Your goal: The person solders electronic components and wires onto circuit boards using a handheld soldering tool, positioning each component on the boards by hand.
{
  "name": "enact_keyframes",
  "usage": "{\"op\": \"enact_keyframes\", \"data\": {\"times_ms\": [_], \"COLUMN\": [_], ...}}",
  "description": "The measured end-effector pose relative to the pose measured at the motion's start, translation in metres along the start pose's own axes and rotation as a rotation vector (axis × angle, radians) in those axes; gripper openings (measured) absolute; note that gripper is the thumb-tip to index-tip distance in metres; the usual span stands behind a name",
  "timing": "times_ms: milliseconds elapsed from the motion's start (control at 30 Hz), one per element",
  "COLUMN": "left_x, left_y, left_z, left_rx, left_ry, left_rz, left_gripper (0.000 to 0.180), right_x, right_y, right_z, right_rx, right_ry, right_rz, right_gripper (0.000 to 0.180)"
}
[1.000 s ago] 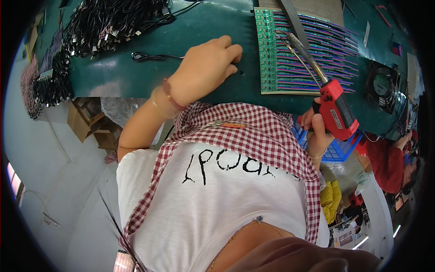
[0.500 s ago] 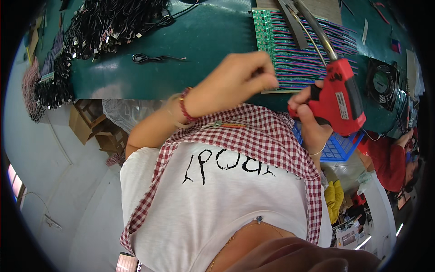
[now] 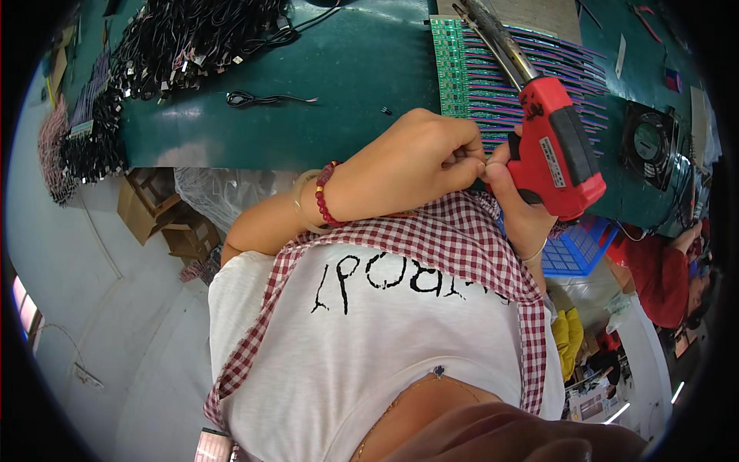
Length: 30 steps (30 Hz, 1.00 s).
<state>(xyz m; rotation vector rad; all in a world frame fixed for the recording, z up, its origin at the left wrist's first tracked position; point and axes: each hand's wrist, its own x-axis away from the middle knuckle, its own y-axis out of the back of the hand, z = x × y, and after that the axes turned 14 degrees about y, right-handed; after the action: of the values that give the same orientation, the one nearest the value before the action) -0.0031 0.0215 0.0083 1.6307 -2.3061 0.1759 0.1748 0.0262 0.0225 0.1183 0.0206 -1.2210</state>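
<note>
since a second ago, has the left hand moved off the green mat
Yes. The left hand has come off the green mat and shifted right, toward the body; its fingertips now meet the right hand beside the red soldering gun.

Open green bench (image 3: 346, 77) left of circuit board panel (image 3: 493, 77), only loose black wire (image 3: 262, 98) lying there. Far left blocked by black cable pile (image 3: 177, 38). Right side tight: red soldering gun (image 3: 550, 146) over panel, fan (image 3: 649, 142) just past it, blue crate (image 3: 573, 250) below edge.
</note>
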Motion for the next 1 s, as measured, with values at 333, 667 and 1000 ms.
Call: {"op": "enact_keyframes", "data": {"times_ms": [333, 667, 1000], "left_x": [-0.037, -0.049, -0.047], "left_y": [0.055, 0.054, 0.05], "left_z": [0.042, 0.046, 0.047], "left_rx": [0.215, 0.235, 0.253], "left_ry": [0.384, 0.422, 0.439], "left_rz": [0.025, 0.035, -0.009], "left_gripper": [0.013, 0.017, 0.017], "right_x": [0.025, 0.061, 0.061], "right_y": [0.039, 0.052, 0.05], "right_z": [-0.017, -0.041, -0.044], "right_rx": [-0.058, 0.078, 0.168], "right_ry": [-0.034, -0.086, -0.066], "right_rz": [-0.161, -0.093, -0.065], "right_gripper": [0.038, 0.037, 0.022]}}
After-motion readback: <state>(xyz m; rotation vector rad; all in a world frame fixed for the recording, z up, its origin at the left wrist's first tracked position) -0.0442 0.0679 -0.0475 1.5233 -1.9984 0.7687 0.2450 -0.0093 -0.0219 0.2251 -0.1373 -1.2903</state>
